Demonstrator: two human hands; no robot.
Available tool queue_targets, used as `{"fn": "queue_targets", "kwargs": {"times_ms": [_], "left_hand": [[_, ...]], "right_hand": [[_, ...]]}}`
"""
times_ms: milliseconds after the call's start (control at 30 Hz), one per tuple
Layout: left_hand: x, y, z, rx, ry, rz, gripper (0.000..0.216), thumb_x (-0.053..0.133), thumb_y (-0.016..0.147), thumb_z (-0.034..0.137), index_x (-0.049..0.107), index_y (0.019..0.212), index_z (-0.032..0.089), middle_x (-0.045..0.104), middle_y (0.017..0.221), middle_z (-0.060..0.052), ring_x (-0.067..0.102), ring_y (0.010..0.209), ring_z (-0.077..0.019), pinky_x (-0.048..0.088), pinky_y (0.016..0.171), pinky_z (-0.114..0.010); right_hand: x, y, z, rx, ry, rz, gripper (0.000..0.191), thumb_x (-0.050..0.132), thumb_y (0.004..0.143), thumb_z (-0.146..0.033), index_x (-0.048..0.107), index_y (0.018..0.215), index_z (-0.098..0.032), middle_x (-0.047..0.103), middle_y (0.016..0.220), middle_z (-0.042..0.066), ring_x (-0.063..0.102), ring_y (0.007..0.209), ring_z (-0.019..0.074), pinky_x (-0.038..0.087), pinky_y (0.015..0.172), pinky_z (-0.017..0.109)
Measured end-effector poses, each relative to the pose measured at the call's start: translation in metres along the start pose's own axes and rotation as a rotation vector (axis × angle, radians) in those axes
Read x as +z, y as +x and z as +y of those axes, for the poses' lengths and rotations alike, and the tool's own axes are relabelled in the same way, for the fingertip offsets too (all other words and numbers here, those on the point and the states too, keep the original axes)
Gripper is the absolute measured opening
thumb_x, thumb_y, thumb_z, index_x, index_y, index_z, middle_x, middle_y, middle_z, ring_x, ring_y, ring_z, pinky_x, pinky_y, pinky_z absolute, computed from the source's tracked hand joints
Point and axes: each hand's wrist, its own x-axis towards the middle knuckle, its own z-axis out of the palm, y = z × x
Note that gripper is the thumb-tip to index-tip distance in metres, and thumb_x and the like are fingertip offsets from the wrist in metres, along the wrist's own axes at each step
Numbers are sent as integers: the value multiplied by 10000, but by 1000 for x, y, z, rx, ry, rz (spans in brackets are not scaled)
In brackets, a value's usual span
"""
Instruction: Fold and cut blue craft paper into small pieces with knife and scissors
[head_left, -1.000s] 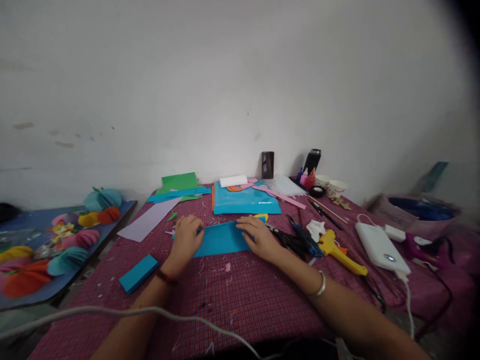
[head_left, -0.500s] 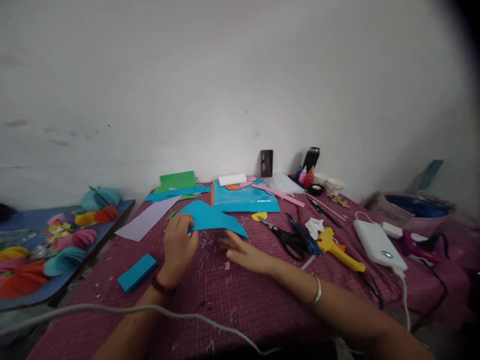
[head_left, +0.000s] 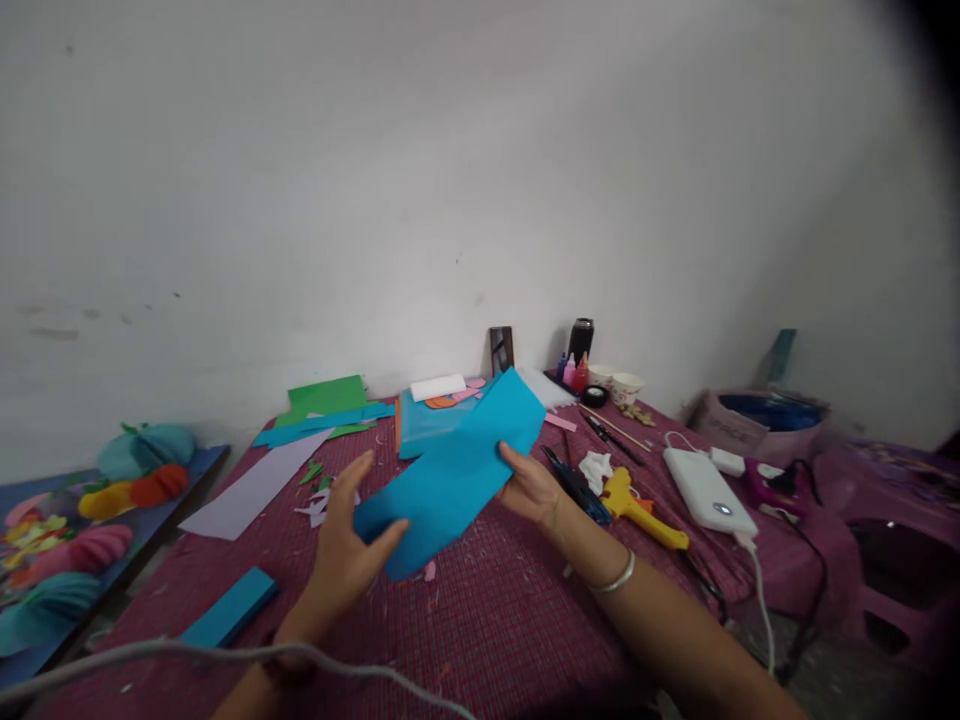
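Note:
A blue sheet of paper [head_left: 450,478] is held up slanting over the table, its right end raised. My right hand [head_left: 531,488] pinches its lower right edge, thumb in front. My left hand [head_left: 346,545] is at the paper's lower left end, fingers and thumb spread apart; the thumb overlaps the sheet, and I cannot tell whether it touches. Near my left wrist lies a folded blue paper strip [head_left: 231,608]. Green scraps [head_left: 312,472] and pale purple scraps [head_left: 318,508] lie just beyond my left hand.
A lilac sheet [head_left: 255,487] and green paper [head_left: 326,396] lie at the back left. On the right are a yellow glue gun [head_left: 641,510], a white power bank [head_left: 709,492] and paper cups [head_left: 626,388]. A white cable [head_left: 322,655] crosses in front. Paper pumpkins [head_left: 146,450] sit far left.
The blue sheet has been lifted off the table and tilted. My right hand has moved onto its edge, while my left hand has opened from its hold. The view has shifted rightward.

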Motion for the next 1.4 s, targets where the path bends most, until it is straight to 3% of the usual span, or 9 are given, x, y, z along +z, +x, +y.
{"fn": "queue_targets", "kwargs": {"times_ms": [100,200,300,400,567,767,1033,1200,1400], "left_hand": [[-12,11,-1,-534,-577,-91,684,582,749,613,474,1265,177,599,1213,-167,574,1112,-332,447,929,-512],[-13,9,-1,-793,-985,-237,739,410,755,753,584,1141,147,646,1139,-176,626,1004,-328,492,843,-495],[-4,-1,-4,-734,-992,-334,615,566,721,668,630,1068,165,667,1120,-146,630,982,-306,500,836,-461],[9,-13,-3,-602,-697,-394,501,750,640,450,636,1055,194,689,1074,-95,595,1056,-295,472,916,-443],[22,-25,8,-498,-333,-308,269,617,776,419,676,889,182,711,851,-75,585,1062,-283,474,914,-425],[23,-24,6,-531,-323,-276,304,603,783,425,656,930,164,707,908,-65,633,822,-228,520,798,-378],[21,-20,11,-616,-425,-231,395,655,728,450,644,994,159,702,920,-88,624,920,-263,520,805,-403],[0,-3,1,-489,-386,-146,483,662,711,359,580,1146,166,657,993,-86,611,932,-215,500,813,-366],[-7,1,-6,-461,-384,-487,428,616,767,335,577,1159,167,667,1025,-80,621,891,-202,505,766,-342]], "right_hand": [[-4,1,-5,-39,-14,20,528,727,715,-419,582,1153,-163,652,1200,111,544,1199,273,371,1077,466],[-8,3,-5,-58,-31,64,530,724,714,-428,581,1157,-174,648,1208,102,524,1222,269,361,1085,468],[-13,5,-4,-65,-60,106,531,723,710,-438,584,1155,-183,651,1206,94,510,1237,269,372,1076,474],[-16,6,-3,-68,-90,131,515,715,713,-457,592,1137,-192,645,1215,97,519,1227,280,395,1052,491],[-14,7,0,-95,-86,199,497,719,719,-436,595,1136,-197,654,1202,88,542,1202,278,417,1035,490],[-12,7,3,-68,-40,278,485,740,706,-402,606,1126,-200,666,1183,74,567,1169,278,423,1033,486],[14,-1,20,-44,-58,266,561,758,679,-408,587,1175,-212,619,1258,93,527,1212,313,397,1046,534],[24,-4,22,-72,-104,319,580,796,651,-335,585,1174,-200,595,1289,95,518,1222,311,398,1051,517],[18,-5,22,-33,-175,367,569,824,601,-333,618,1110,-184,653,1201,105,558,1172,315,413,1031,523]]}}
